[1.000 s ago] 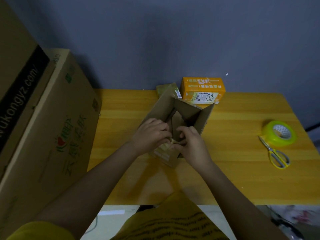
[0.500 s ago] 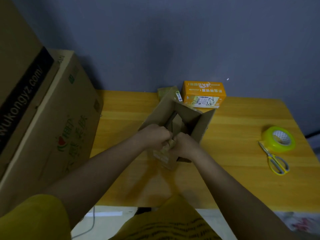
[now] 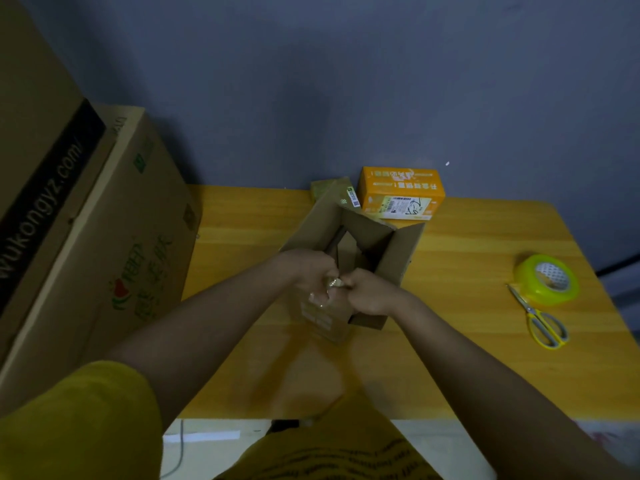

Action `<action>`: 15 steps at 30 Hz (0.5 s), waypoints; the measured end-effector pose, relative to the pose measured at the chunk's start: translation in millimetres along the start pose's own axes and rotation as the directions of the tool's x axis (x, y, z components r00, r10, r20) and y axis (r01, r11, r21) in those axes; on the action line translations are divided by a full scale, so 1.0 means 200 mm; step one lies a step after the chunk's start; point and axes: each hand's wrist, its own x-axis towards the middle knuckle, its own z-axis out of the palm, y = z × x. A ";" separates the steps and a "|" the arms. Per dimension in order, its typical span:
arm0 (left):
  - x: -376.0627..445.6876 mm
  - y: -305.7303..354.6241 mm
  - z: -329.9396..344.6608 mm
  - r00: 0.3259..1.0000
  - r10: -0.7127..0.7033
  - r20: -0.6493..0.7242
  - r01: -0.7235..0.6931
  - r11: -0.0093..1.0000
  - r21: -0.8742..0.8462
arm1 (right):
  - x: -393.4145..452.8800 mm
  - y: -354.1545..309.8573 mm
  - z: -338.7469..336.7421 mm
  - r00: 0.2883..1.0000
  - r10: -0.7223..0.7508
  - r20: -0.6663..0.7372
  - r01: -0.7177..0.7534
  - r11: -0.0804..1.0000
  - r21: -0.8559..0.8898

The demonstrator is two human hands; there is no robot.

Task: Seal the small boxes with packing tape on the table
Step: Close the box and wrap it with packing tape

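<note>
We see the small brown box (image 3: 349,251) standing open near the middle of the wooden surface (image 3: 467,358), its flaps raised and its near wall carrying pale labels; at the near rim both hands meet, the left hand (image 3: 311,275) and the right hand (image 3: 369,292) each with fingers curled tight, and between them they pinch a crumpled bit of clear tape (image 3: 332,282) that still clings to the box front; whether the fingers also grasp the cardboard edge we cannot tell; behind the box, against the grey wall, sits an orange box (image 3: 401,197) with a white shipping label, and just left of it a small greenish carton (image 3: 325,188) partly hidden by a raised flap; well apart to the right lies a roll of packing tape (image 3: 547,280) with a yellow-green tint, and touching or just beside its near edge a pair of yellow-handled scissors (image 3: 540,318); at the left edge two large cardboard cartons (image 3: 104,244) lean over the surface; yellow sleeves and a yellow shirt fill the bottom.
</note>
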 end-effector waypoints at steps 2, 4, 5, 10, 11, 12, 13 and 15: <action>-0.01 -0.01 -0.02 0.999 -0.009 0.051 0.009 1.000 -0.003 | 0.00 -0.02 0.02 1.000 0.010 0.004 -0.010 1.000 0.011; -0.02 -0.02 -0.03 0.998 -0.021 0.064 0.018 0.999 0.042 | -0.01 -0.06 0.05 1.000 -0.005 0.000 0.005 1.000 -0.005; -0.04 -0.02 -0.04 0.998 -0.028 0.064 0.023 0.997 0.067 | 0.00 -0.08 0.06 1.000 -0.028 -0.012 0.028 0.998 -0.053; -0.08 -0.05 -0.10 0.986 -0.143 0.088 0.109 0.943 0.314 | 0.03 -0.19 0.03 0.987 -0.152 -0.043 0.123 0.911 -0.394; -0.09 -0.06 -0.11 0.979 -0.186 0.089 0.144 0.925 0.353 | 0.02 -0.21 0.00 0.985 -0.171 -0.037 0.151 0.937 -0.314; -0.11 -0.07 -0.13 0.973 -0.216 0.080 0.174 0.917 0.359 | 0.01 -0.21 -0.02 0.980 -0.192 -0.059 0.170 0.948 -0.268; -0.12 -0.08 -0.15 0.972 -0.224 0.064 0.189 0.920 0.344 | 0.02 -0.20 -0.05 0.969 -0.222 -0.108 0.186 0.944 -0.274; -0.14 -0.08 -0.19 0.983 -0.182 -0.015 0.177 0.931 0.319 | 0.02 -0.16 -0.10 0.925 -0.277 -0.259 0.182 0.923 -0.339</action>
